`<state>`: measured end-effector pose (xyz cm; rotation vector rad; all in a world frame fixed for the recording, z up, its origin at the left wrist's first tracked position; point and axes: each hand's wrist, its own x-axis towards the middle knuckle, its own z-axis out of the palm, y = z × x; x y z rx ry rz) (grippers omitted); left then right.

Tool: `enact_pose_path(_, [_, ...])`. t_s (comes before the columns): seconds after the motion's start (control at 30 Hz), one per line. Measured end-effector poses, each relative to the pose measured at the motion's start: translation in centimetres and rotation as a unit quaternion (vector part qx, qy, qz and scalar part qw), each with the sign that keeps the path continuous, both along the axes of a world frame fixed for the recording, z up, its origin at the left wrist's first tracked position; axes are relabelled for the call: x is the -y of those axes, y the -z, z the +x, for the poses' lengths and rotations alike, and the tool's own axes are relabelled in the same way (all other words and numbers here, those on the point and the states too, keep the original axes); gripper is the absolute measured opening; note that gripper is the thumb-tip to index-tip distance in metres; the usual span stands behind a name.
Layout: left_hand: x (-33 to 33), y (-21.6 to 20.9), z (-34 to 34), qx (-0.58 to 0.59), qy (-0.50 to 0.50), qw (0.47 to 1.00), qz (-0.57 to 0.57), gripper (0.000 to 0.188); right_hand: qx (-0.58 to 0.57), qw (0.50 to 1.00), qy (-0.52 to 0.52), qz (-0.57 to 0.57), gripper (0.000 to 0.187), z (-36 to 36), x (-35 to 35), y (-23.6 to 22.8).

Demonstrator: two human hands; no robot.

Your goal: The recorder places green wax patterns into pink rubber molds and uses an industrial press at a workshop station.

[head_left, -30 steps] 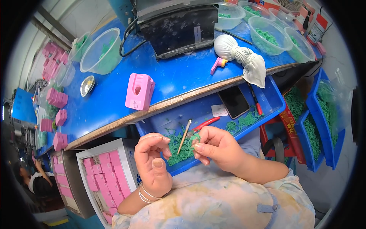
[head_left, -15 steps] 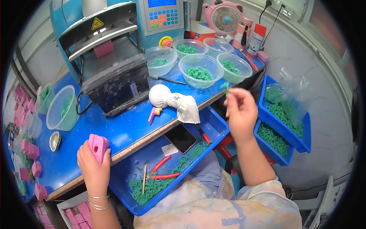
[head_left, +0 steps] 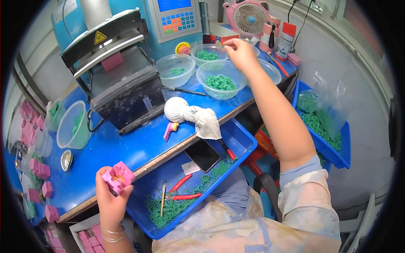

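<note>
My left hand (head_left: 110, 198) grips a pink mold block (head_left: 120, 178) with a notched face and a yellowish spot inside, near the front edge of the blue table. My right hand (head_left: 242, 54) reaches over the bowls at the back, its fingers pinched. At its fingertips shows a small green strand (head_left: 218, 43), partly blurred. Below it stands a clear bowl (head_left: 221, 95) of tangled green strands, with another bowl (head_left: 198, 56) behind. A white cloth bundle (head_left: 185, 111) and a small pink-and-yellow piece (head_left: 170, 131) lie on the table.
A black press machine (head_left: 126, 90) with a keypad panel (head_left: 176, 19) stands at the back left. A blue tray (head_left: 141, 223) holds pliers (head_left: 181, 196), a phone (head_left: 202, 155) and green strands. Blue bins (head_left: 344, 158) stand right. Pink blocks (head_left: 40, 168) lie left.
My right hand has moved from the table's right front up and away to the far bowls. My left hand has tilted the pink block, turning its notched face into view.
</note>
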<state>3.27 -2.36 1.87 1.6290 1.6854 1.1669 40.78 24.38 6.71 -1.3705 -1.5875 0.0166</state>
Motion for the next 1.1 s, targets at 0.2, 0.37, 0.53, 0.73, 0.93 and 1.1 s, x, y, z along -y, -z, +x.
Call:
enact_pose_path(0.2, [2.2, 0.8, 2.3, 0.234, 0.096, 0.967, 0.005, 0.072, 0.007, 0.953, -0.225, 0.201, 0.023, -8.2, 7.2, -1.0])
enact_pose_path(0.37, [3.1, 1.8, 3.1, 0.3, 0.176, 0.935, -0.061, 0.067, 0.125, 0.807, -0.548, 0.184, 0.052, -14.3, 21.0, 1.7])
enact_pose_path(0.53, [2.4, 0.3, 3.6, 0.596, 0.104, 0.793, 0.064, 0.035, 0.104, 0.828, -0.54, 0.107, 0.052, -15.0, 25.1, 6.9])
enact_pose_path(0.73, [3.5, 1.8, 2.9, 0.667, 0.088, 0.739, -0.035, 0.037, 0.222, 0.942, -0.184, 0.172, 0.043, -12.8, 19.4, 5.1])
enact_pose_path(0.93, [2.9, 4.3, 3.5, 0.699, 0.191, 0.679, -0.118, 0.043, 0.185, 0.972, -0.12, 0.084, 0.04, -9.8, 14.0, 6.2])
enact_pose_path(1.1, [2.9, 4.5, 3.4, 0.737, 0.137, 0.648, -0.135, 0.047, 0.118, 0.905, -0.374, 0.161, 0.033, -13.1, 21.2, 3.4])
